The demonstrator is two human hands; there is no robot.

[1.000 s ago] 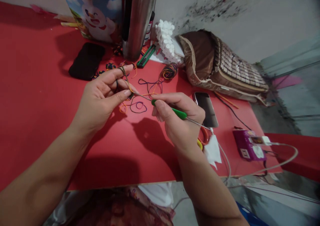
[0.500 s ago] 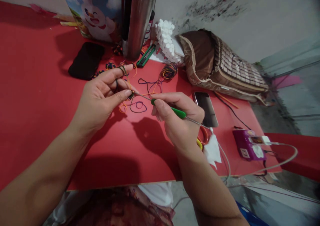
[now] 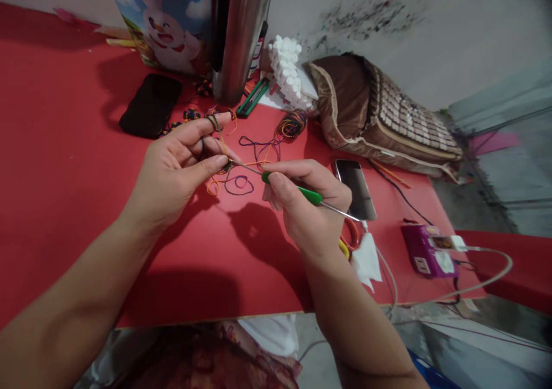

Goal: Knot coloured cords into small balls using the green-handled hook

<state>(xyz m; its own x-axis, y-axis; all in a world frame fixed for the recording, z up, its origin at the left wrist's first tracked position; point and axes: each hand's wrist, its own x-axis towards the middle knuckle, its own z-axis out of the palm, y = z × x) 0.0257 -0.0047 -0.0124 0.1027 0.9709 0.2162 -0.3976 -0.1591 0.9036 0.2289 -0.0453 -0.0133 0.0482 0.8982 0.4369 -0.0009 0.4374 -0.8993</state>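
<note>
My right hand (image 3: pixel 308 199) grips a crochet hook by its green handle (image 3: pixel 310 195), and the thin metal shaft points left. The hook's tip meets a small dark piece of crochet (image 3: pixel 227 165), which my left hand (image 3: pixel 168 165) pinches between thumb and fingers. Multicoloured yarn loops around the raised left index finger and runs down to that piece. The tip itself is too small to make out. Loose curls of orange and purple yarn (image 3: pixel 239 185) lie on the red table below. Behind them sits a small wound bundle of the same yarn (image 3: pixel 291 123).
A steel thermos (image 3: pixel 244 38), a green box cutter (image 3: pixel 253 97) and a black pouch-like object (image 3: pixel 150 106) stand or lie at the back. To the right are a phone (image 3: pixel 356 189), scissors (image 3: pixel 350 234), a brown cushion (image 3: pixel 388 110) and a purple power strip (image 3: pixel 425 250).
Both hands keep nearly the same place and grip. The view has shifted very slightly; the hook and the yarn show hardly any movement.
</note>
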